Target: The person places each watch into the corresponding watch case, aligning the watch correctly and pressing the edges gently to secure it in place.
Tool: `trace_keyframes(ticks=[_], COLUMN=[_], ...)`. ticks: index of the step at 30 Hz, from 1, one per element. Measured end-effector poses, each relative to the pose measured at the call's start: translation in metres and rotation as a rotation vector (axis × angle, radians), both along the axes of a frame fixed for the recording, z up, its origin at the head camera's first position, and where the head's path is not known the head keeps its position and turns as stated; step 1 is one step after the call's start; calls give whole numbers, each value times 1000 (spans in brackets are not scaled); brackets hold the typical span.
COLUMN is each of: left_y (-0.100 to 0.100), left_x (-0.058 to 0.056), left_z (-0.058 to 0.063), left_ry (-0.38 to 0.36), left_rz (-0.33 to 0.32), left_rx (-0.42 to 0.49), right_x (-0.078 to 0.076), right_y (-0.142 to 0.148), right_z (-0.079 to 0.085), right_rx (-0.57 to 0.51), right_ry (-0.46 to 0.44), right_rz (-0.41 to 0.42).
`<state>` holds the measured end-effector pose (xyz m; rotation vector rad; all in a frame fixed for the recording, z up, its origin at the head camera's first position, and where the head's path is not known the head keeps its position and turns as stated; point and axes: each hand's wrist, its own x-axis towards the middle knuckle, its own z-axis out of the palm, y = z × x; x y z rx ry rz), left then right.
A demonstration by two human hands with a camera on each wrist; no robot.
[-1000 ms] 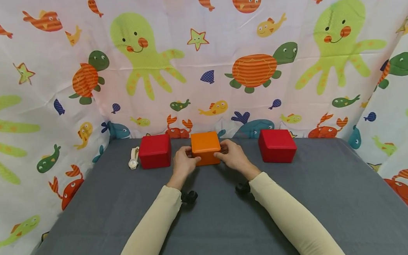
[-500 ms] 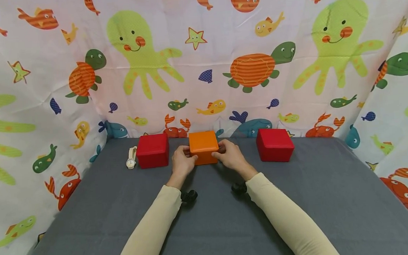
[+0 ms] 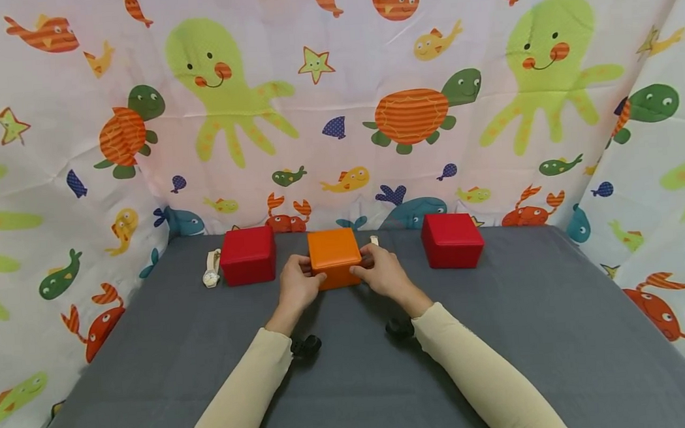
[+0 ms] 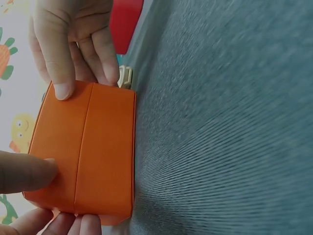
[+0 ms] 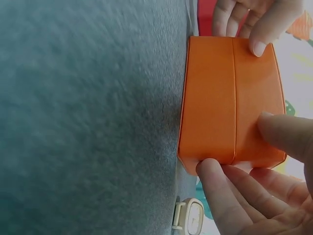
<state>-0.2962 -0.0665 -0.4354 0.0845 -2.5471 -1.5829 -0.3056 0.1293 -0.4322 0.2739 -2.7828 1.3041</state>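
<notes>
An orange box (image 3: 335, 257), closed with a seam across its front, is gripped at both sides by two hands at the back middle of the table. My left hand (image 3: 295, 287) has its thumb on the front face and the fingers along the left side. On the opposite side, my right hand (image 3: 385, 275) holds it the same way, thumb in front. The box appears to rest on the grey cloth (image 4: 220, 122). Just past the right hand lies a beige watch (image 5: 190, 217); only its strap end shows in the head view.
A red box (image 3: 247, 256) sits left of the orange one, with another watch (image 3: 211, 269) lying beside it. A second red box (image 3: 452, 240) stands to the right. Behind the table hangs a white curtain (image 3: 325, 130) printed with sea animals.
Both hands have drawn the orange box a little toward me, forward of the red boxes' line. A watch strap now shows behind the right hand. The head view has shifted slightly.
</notes>
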Motion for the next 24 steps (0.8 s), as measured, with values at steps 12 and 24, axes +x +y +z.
trace_keyframes(ticks=[12, 24], left_y=[-3, -4], left_x=[27, 36], left_z=[3, 4], left_ry=[-6, -17], left_rz=[-40, -55], left_rx=[7, 16], right_x=[23, 34], right_y=[0, 5], right_z=[-1, 4], right_rx=[-26, -19], right_ry=[9, -8], right_rz=[33, 68])
